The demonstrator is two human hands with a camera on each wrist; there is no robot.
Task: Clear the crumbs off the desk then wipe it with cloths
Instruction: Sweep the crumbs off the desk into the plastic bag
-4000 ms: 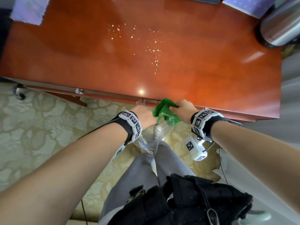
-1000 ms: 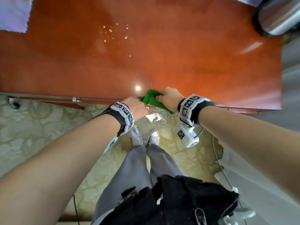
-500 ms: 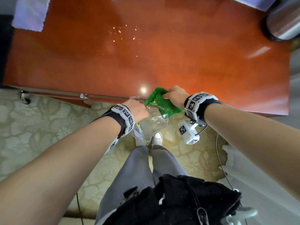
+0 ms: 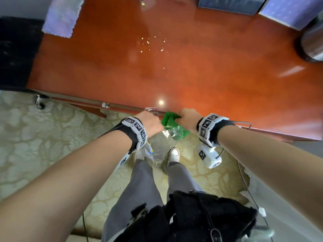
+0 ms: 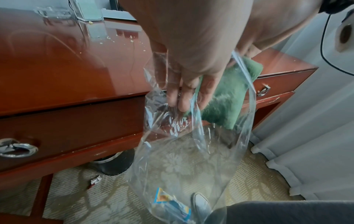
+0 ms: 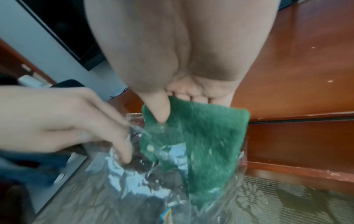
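At the desk's (image 4: 201,81) front edge my right hand (image 4: 187,117) pinches a green cloth (image 4: 170,121) between thumb and fingers; the cloth (image 6: 195,139) hangs down into the mouth of a clear plastic bag (image 5: 182,151). My left hand (image 4: 150,122) grips the bag's rim (image 5: 164,97) just below the edge and holds it open. A few pale crumbs stick to the cloth. More crumbs (image 4: 152,44) lie scattered on the glossy red-brown top, far from both hands. A blue and yellow wrapper (image 5: 170,207) lies at the bag's bottom.
A pale purple cloth (image 4: 62,15) lies on the desk's far left corner. Dark and blue flat items (image 4: 244,6) sit at the back right, next to a metal bin (image 4: 312,42). Drawers with metal handles (image 5: 17,149) front the desk. My shoes (image 4: 173,154) stand on patterned carpet.
The crumbs nearest the front edge are gone from the desk over the last seconds. My right hand with the green cloth has dropped from the desk edge into the bag's mouth.
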